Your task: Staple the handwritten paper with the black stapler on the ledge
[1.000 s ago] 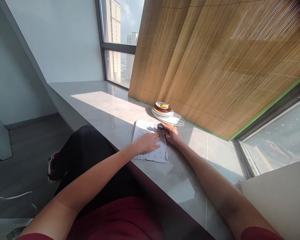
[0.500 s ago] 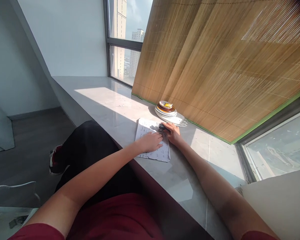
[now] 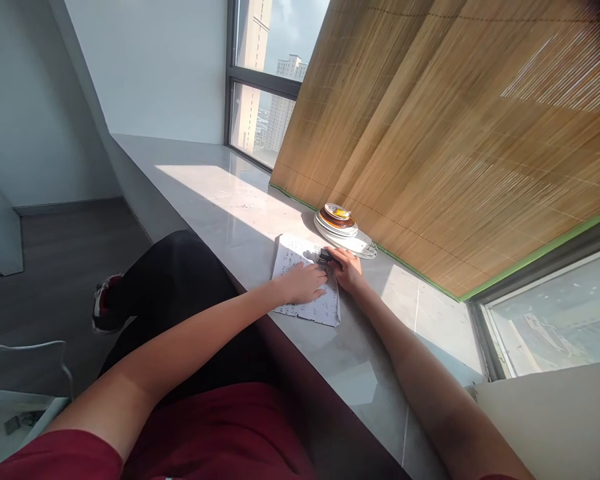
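Note:
A white sheet of paper (image 3: 305, 312) with handwriting lies on the grey stone ledge. My left hand (image 3: 304, 283) rests flat on it, fingers apart and pointing right. At the sheet's upper right, my right hand (image 3: 349, 269) is closed around a small black object (image 3: 326, 255), too small to identify. The fingertips of my left hand are close beneath that object. Just beyond the paper stands a stack of plates (image 3: 336, 225), with a small dish on top holding something yellow.
The grey ledge (image 3: 220, 220) runs to a window at the back. A bamboo blind (image 3: 405, 133) hangs behind the plates. Another window frame is at the right. My crossed legs (image 3: 180, 287) are left of the ledge. A white-edged object stands at lower left.
The camera view has tilted slightly, shifting the window and blind to the right. Both hands keep nearly the same place on the paper.

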A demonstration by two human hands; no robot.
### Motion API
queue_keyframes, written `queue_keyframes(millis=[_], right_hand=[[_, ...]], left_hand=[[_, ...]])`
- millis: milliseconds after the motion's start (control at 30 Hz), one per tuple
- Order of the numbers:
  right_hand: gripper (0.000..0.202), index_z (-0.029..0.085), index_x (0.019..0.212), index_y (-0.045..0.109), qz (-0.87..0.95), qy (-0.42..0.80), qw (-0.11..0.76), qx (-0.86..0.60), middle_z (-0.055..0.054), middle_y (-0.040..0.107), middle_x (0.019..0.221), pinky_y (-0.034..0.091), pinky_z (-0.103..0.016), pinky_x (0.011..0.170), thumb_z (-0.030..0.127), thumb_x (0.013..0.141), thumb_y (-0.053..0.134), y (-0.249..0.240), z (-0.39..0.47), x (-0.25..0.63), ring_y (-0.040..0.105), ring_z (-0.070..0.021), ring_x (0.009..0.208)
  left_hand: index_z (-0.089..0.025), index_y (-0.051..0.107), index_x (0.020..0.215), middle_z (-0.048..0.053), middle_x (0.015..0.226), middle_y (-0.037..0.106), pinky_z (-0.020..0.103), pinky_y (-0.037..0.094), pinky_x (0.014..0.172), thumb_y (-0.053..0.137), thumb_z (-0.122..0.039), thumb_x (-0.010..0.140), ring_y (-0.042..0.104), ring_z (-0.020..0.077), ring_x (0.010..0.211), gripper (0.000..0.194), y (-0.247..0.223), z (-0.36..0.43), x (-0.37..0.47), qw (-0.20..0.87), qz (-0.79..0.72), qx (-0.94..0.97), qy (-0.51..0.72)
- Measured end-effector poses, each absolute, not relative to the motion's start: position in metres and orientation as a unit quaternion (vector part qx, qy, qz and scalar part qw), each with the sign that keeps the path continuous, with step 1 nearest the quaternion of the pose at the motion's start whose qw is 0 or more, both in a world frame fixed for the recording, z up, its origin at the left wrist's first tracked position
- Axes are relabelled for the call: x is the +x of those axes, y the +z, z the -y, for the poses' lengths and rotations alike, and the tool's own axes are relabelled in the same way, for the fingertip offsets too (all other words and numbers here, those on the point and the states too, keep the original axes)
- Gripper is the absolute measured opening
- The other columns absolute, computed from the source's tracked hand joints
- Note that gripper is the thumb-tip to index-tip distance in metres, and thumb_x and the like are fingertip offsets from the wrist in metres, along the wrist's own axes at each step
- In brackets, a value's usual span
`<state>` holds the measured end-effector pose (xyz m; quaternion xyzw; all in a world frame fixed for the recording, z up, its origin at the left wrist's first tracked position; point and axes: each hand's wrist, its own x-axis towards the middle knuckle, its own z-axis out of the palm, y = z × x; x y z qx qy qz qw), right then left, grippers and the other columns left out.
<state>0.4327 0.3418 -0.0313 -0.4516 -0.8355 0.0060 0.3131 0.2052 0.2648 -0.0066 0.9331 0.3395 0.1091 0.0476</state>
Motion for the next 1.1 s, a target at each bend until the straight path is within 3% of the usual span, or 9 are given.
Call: queue_keyframes(millis=[167, 433, 700, 867, 967, 1100], right_hand=[[0.039, 0.032, 0.136, 0.070, 0.841, 0.009, 0.318, -0.436, -0.012, 0.074, 0.118, 0.049, -0.045, 0.087, 0.041, 0.105, 0.049, -0.029, -0.341, 0.432, 0.059, -0.0338, 0.111], [0.046, 0.034, 0.141, 0.068, 0.834, -0.003, 0.228, -0.503, -0.008, 0.074, 0.131, 0.042, -0.048, 0.094, 0.025, 0.100, 0.048, -0.016, -0.333, 0.425, 0.058, -0.0333, 0.115], [0.048, 0.030, 0.140, 0.069, 0.839, -0.032, 0.186, -0.511, -0.010, 0.073, 0.127, 0.040, -0.046, 0.093, 0.019, 0.099, 0.048, -0.010, -0.323, 0.415, 0.055, -0.0336, 0.114], [0.046, 0.030, 0.135, 0.072, 0.834, -0.094, 0.157, -0.521, -0.010, 0.073, 0.125, 0.038, -0.047, 0.095, 0.015, 0.095, 0.054, -0.012, -0.317, 0.406, 0.055, -0.0325, 0.114], [0.047, 0.032, 0.137, 0.071, 0.833, -0.072, 0.188, -0.515, -0.009, 0.072, 0.126, 0.039, -0.045, 0.096, 0.015, 0.097, 0.053, -0.015, -0.321, 0.409, 0.056, -0.0312, 0.115], [0.047, 0.028, 0.140, 0.069, 0.802, -0.007, 0.299, -0.517, -0.010, 0.072, 0.126, 0.040, -0.046, 0.099, 0.019, 0.099, 0.049, -0.020, -0.326, 0.422, 0.060, -0.0311, 0.117]], left_hand=[[-0.018, 0.061, 0.146, 0.014, 0.152, 0.063, 0.069, 0.037, 0.117, 0.044, -0.042, 0.110, 0.038, 0.0476, 0.153, 0.047, -0.005, -0.264, 0.205, 0.052, -0.356, 0.928, 0.099], [-0.018, 0.062, 0.146, 0.014, 0.154, 0.062, 0.069, 0.038, 0.118, 0.046, -0.043, 0.109, 0.038, 0.0475, 0.154, 0.047, -0.015, -0.271, 0.205, 0.053, -0.351, 0.929, 0.106], [-0.020, 0.067, 0.135, 0.013, 0.143, 0.068, 0.059, 0.043, 0.115, 0.050, -0.042, 0.109, 0.045, 0.0431, 0.147, 0.039, -0.011, -0.269, 0.206, 0.046, -0.354, 0.927, 0.116], [-0.018, 0.069, 0.131, 0.015, 0.140, 0.069, 0.059, 0.046, 0.112, 0.051, -0.041, 0.108, 0.049, 0.0435, 0.142, 0.037, -0.003, -0.266, 0.208, 0.041, -0.362, 0.926, 0.096], [-0.018, 0.068, 0.133, 0.014, 0.145, 0.068, 0.061, 0.044, 0.115, 0.049, -0.040, 0.109, 0.044, 0.0445, 0.148, 0.038, -0.005, -0.264, 0.207, 0.033, -0.359, 0.928, 0.096], [-0.021, 0.061, 0.147, 0.011, 0.161, 0.056, 0.064, 0.035, 0.123, 0.041, -0.043, 0.112, 0.036, 0.0435, 0.156, 0.046, -0.013, -0.266, 0.200, 0.040, -0.362, 0.925, 0.106]])
